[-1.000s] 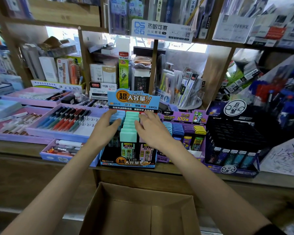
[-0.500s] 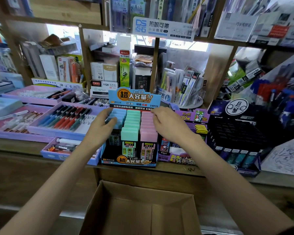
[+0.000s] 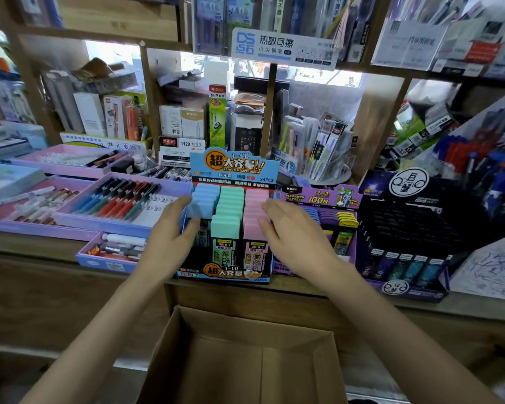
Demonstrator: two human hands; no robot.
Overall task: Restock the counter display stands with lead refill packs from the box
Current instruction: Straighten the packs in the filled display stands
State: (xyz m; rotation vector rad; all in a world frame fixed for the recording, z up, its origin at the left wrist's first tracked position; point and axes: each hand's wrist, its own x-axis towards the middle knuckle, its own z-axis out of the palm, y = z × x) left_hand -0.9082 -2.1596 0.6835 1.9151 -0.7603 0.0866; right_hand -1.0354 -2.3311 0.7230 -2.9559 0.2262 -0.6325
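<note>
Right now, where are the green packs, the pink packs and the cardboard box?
green packs (image 3: 227,228): head view, cap of the front pack.
pink packs (image 3: 254,196): head view, cap of a back pack.
cardboard box (image 3: 172,360): head view, its left inner wall.

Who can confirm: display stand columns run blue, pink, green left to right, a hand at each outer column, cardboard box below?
Order wrong: head view shows display stand running blue column, green column, pink column left to right. Rest holds: left hand, right hand at outer columns, cardboard box below.
</note>
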